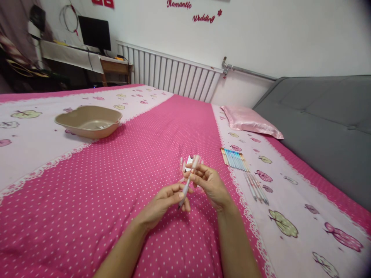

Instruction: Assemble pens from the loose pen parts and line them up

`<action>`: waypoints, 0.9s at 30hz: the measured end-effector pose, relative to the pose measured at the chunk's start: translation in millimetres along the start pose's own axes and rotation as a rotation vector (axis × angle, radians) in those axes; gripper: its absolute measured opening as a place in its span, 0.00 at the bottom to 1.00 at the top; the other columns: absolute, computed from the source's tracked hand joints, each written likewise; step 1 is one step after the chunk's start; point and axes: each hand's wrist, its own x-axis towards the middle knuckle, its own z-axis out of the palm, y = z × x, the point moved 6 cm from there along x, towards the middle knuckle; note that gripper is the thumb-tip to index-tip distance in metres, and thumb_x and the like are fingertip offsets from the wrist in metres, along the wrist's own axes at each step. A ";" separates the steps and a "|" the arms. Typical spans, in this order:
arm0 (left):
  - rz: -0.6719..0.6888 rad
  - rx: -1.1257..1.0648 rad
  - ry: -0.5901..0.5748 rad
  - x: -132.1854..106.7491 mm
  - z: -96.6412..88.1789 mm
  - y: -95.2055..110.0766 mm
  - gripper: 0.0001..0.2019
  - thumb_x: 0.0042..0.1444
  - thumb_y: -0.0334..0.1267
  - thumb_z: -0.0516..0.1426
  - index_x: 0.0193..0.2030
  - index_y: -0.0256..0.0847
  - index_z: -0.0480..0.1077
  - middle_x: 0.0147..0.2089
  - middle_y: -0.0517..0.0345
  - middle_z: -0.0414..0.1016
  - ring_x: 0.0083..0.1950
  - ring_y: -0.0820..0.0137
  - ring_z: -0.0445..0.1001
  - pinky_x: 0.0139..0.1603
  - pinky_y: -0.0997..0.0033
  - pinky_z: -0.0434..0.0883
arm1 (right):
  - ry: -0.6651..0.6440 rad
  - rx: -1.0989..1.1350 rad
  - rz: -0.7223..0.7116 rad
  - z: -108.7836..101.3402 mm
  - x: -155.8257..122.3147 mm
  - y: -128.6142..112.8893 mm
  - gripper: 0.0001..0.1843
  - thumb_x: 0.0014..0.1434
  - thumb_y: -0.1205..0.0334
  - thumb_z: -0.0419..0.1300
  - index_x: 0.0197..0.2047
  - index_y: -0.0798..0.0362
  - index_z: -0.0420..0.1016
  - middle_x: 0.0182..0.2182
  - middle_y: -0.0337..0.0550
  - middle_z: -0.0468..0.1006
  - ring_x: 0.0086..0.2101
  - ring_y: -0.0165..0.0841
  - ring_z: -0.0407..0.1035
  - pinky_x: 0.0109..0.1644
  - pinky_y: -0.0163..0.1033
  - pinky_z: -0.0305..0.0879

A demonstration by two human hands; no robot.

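Observation:
A pale pen [186,189] with a dark tip and a pinkish upper end slants between my two hands, tip down toward the left. My left hand [171,197] is closed around its lower part, near the tip. Higher up, my right hand [209,182] pinches the same pen near its pinkish end. Just behind my fingers, small pale and white pieces [189,162] lie on the bedspread, partly covered by my right hand; their kind is unclear. To the right are a row of blue and peach pens [235,159] and a group of whitish-pink pens [256,188].
A beige basin [89,122] with a few small items inside stands on the pink dotted bedspread [139,170] at left. A pink pillow [251,121] rests by the grey headboard [319,112]. Beyond the bed are a white radiator [171,69] and a desk with a monitor [95,34].

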 end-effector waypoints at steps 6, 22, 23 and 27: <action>0.020 0.047 0.007 2.2 1.1 -0.1 0.11 0.58 0.41 0.57 0.43 0.37 0.69 0.33 0.53 0.75 0.33 0.73 0.68 0.38 0.69 0.62 | 0.055 -0.037 -0.012 -0.1 1.7 0.0 0.16 0.43 0.58 0.71 0.35 0.53 0.74 0.25 0.35 0.73 0.28 0.27 0.68 0.34 0.34 0.65; 0.054 0.055 0.022 2.3 0.6 2.5 0.09 0.60 0.40 0.54 0.40 0.37 0.70 0.33 0.53 0.76 0.34 0.71 0.71 0.40 0.67 0.64 | -0.032 0.070 0.039 8.5 -1.3 0.2 0.27 0.52 0.56 0.65 0.54 0.48 0.64 0.44 0.44 0.77 0.44 0.33 0.70 0.53 0.43 0.60; 0.053 0.051 0.027 2.1 0.2 2.4 0.09 0.61 0.40 0.53 0.40 0.37 0.70 0.33 0.52 0.76 0.34 0.70 0.71 0.40 0.67 0.64 | -0.050 0.085 0.043 8.5 -2.1 0.0 0.27 0.54 0.56 0.64 0.56 0.47 0.63 0.45 0.45 0.77 0.46 0.33 0.69 0.55 0.43 0.58; 0.057 0.036 0.021 1.4 0.1 2.4 0.09 0.61 0.39 0.52 0.41 0.37 0.70 0.33 0.52 0.76 0.34 0.70 0.72 0.41 0.65 0.65 | -0.110 0.117 0.055 9.0 -3.0 1.0 0.26 0.55 0.58 0.63 0.57 0.48 0.63 0.45 0.46 0.78 0.45 0.34 0.70 0.57 0.45 0.56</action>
